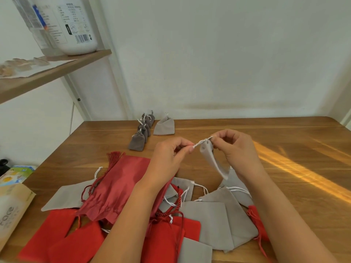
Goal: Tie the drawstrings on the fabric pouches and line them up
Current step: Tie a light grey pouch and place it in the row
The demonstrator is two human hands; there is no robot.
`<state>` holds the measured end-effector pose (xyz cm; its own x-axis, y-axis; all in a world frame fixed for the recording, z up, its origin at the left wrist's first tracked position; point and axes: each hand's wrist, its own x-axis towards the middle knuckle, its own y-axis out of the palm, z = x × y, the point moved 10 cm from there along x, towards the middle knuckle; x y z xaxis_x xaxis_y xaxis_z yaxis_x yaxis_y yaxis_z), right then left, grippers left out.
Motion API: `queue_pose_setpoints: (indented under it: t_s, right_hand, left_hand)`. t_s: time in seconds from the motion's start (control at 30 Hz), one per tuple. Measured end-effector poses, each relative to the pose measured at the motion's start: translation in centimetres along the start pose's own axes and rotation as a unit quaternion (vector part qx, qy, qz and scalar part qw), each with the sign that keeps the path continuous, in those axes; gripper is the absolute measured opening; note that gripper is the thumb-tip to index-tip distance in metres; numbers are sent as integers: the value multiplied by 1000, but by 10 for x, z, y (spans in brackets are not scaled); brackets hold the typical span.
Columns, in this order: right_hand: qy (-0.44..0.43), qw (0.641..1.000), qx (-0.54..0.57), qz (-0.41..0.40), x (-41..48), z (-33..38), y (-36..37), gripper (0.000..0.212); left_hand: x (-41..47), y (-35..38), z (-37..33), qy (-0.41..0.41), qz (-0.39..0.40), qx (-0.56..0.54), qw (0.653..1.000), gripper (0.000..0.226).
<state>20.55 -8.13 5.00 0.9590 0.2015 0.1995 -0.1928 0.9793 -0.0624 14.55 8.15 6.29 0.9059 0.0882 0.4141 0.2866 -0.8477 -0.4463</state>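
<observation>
**A Plain Room at Home**

A wooden table [284,133] stands against a bare white wall [228,54]. Beside it a wooden shelf [57,71] on a white frame carries a large white bottle [76,25] with a printed label and barcode. At the table's left edge lie a paper pack [11,211] marked "face" and a colourful packet [17,173]. Red and grey fabric pouches [209,221] lie spread over the tabletop.

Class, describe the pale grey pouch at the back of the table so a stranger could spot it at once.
Look to the far edge of the wooden table, by the wall. A row of small dark grey pouches stands there; just right of it sits the pale grey pouch, lighter, broader and alone.
</observation>
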Motion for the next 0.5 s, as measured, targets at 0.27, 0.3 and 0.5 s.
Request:
queue_pose_setpoints:
  t_s: [0.27,0.3,0.5]
  right_hand:
    - [-148,947,-286,-18,-3,19,10,10]
    - [-162,941,-297,-18,-3,20,11,10]
    - [33,990,125,51,2,-9,9,19]
  left_hand:
    - [-8,25,-6,-40,89,-142,985,7]
    - [-9,25,-7,-40,91,-143,985,6]
    - [-10,28,-8,-37,106,-123,986,6]
